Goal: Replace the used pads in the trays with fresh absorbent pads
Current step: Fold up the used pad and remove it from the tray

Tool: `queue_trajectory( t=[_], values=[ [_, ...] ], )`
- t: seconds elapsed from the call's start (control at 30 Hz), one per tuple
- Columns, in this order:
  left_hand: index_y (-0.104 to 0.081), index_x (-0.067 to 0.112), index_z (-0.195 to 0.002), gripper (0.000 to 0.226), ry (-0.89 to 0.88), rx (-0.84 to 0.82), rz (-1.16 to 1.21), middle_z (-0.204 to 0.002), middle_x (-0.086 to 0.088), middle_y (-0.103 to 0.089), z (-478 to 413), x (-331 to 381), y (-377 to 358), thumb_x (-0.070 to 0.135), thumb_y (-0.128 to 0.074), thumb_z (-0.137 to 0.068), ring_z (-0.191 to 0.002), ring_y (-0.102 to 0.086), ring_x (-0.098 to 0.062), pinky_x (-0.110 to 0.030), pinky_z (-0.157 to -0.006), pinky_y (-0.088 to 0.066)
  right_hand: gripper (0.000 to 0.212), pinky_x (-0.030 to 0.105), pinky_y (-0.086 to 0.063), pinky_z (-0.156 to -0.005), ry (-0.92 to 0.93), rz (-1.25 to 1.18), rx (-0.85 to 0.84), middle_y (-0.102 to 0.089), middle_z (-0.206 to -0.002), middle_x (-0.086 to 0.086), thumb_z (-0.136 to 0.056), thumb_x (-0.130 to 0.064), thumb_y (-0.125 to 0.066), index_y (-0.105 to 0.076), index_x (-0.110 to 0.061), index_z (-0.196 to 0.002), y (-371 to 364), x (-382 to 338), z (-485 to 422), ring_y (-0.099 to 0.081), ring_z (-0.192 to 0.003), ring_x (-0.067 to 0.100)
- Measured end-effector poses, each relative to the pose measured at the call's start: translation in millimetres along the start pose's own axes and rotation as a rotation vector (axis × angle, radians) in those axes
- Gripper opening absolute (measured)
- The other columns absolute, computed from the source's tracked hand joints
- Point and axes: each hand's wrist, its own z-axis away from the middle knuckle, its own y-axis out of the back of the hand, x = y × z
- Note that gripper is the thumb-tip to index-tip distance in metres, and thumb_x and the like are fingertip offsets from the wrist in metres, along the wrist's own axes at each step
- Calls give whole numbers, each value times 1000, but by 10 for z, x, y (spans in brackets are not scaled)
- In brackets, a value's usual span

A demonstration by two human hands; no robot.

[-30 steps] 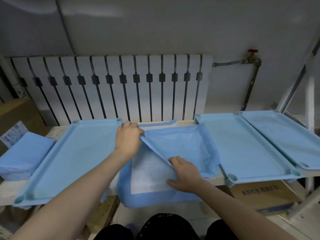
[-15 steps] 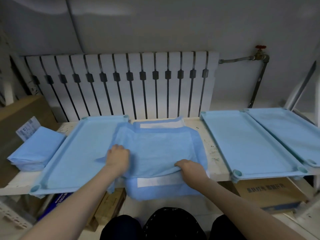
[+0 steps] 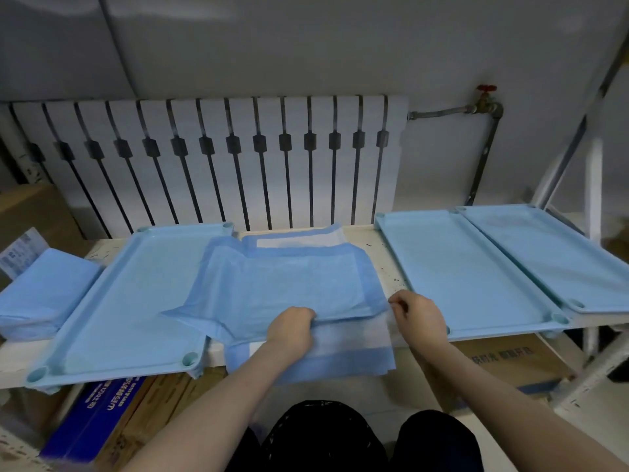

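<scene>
Pad (image 3: 286, 284): blue, partly unfolded, wrinkled, lying dead centre on white shelf (image 3: 388, 264), in the gap between trays, inside none of them. Left flap spread over the right rim of left tray (image 3: 112, 318) at 9 o'clock. Stacked on second pad (image 3: 340, 342), white middle with blue border, sticking out at 6 o'clock over the shelf edge and at 12 o'clock toward the wall.

Left hand (image 3: 292, 327): at 6 o'clock of pad, fingers curled over the near edge, gripping it.

Right hand (image 3: 420, 315): at 4 o'clock of pad, fingers curled, fingertips right at the near right corner. Pinching the corner or only touching: cannot tell.

Middle tray (image 3: 469, 277): at 3 o'clock, apart from pad, strip of bare shelf between. Right tray (image 3: 551, 253): further toward 3 o'clock, edge to edge with middle tray. All three pale blue, shallow, lengthwise toward the wall.

Pack of pads (image 3: 44, 294): at 9 o'clock, just beside left tray, folded blue.

Radiator (image 3: 221, 158) at 12 o'clock against the wall. Pipe with red-handled valve (image 3: 486, 97) at 1 o'clock. Cardboard box (image 3: 503, 362) under the shelf at 4 o'clock, blue box (image 3: 98, 413) under it at 7 o'clock.
</scene>
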Motion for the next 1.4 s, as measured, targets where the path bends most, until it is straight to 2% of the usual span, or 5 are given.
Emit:
queue_trajectory(
  t=[0.27,0.67,1.07,1.23,1.4],
  values=[
    [-51,17,-124,43,-46,-90,-34,-123,-9,-49,-67,404,-69,16,-51,-81,-118,-46,-29,-39,-93,-47,10,26,-37,-64,-293,-226,-204,-64,-92,6,-92,-16,-46,-55,-11,-92,-143,12,-26,-54,-80,19],
    [-43,14,-140,49,-112,-11,144,-137,-11,-51,-194,613,-248,12,-43,-90,-126,-48,-27,-34,-103,-39,28,32,-40,-61,77,-668,-173,-52,-75,-7,-84,-1,-57,-59,-28,-77,-91,-121,-261,-47,-59,15],
    [-62,15,-115,32,-79,6,195,-119,-11,-61,-232,626,-269,15,-42,-89,-112,-56,-29,-37,-89,-47,41,18,-37,-61,158,-344,-171,-50,-109,-4,-84,-7,-60,-48,-19,-122,17,4,-308,-45,-62,-1],
    [-64,15,-103,28,-98,-25,229,-107,-12,-66,-213,632,-240,26,-40,-94,-100,-60,-31,-36,-77,-47,30,30,-47,-58,628,186,-140,-61,-98,-9,-71,-34,-58,-63,-27,-101,-11,-49,-89,-58,-89,13],
    [-54,26,-128,43,-83,-14,63,-126,-5,-58,-139,385,-147,15,-43,-88,-117,-54,-27,-38,-91,-48,7,21,-38,-37,615,317,38,-63,-60,-10,-69,-26,-68,-69,-31,-64,-32,-108,-166,-62,-53,14]
  ],
)
